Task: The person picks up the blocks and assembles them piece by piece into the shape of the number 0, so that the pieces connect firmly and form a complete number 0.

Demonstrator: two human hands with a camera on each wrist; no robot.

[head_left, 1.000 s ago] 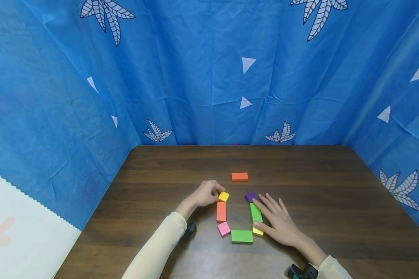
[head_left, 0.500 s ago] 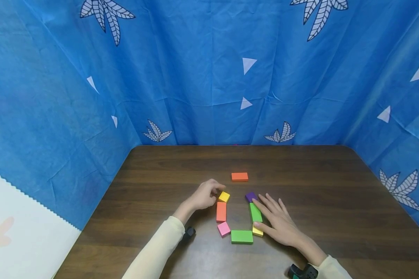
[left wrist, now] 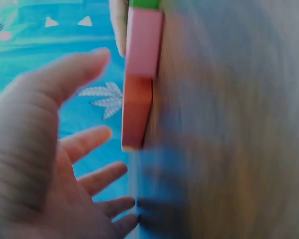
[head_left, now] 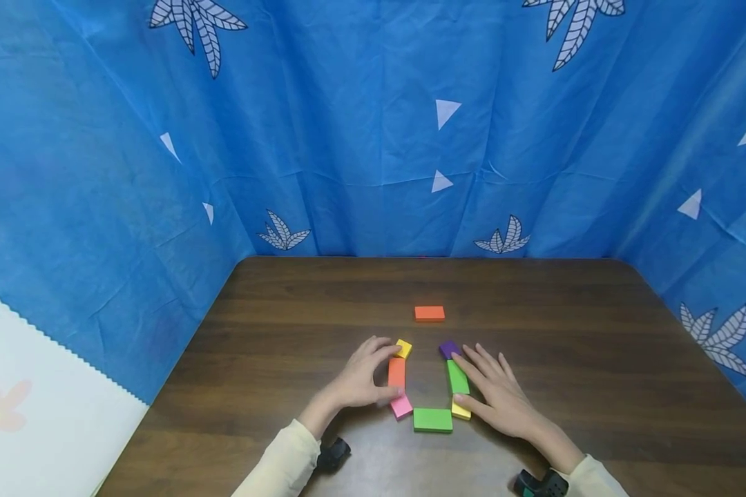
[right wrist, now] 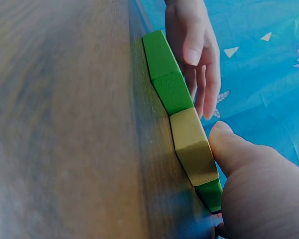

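My left hand (head_left: 357,378) spreads along the left side of a ring of coloured blocks, fingers extended. Its index finger lies at the yellow block (head_left: 404,349), its thumb at the pink block (head_left: 401,407); the red-orange block (head_left: 396,373) lies between them. In the left wrist view the fingers are apart, beside the pink and red-orange blocks (left wrist: 137,109). Across the ring, my right hand (head_left: 500,402) lies with straight fingers against the long green block (head_left: 458,377). Its thumb touches the pale yellow block (head_left: 461,410), and its index fingertip reaches the purple block (head_left: 449,349).
A second green block (head_left: 432,420) forms the near side of the ring. Farther back, an orange block (head_left: 429,314) lies apart on the dark wooden table (head_left: 534,297). Blue patterned cloth (head_left: 348,124) hangs behind and at both sides.
My left hand has left its bent-fingered hold at the yellow block, moved nearer and spread along the left row, its thumb now at the pink block. The right hand has stayed in place.
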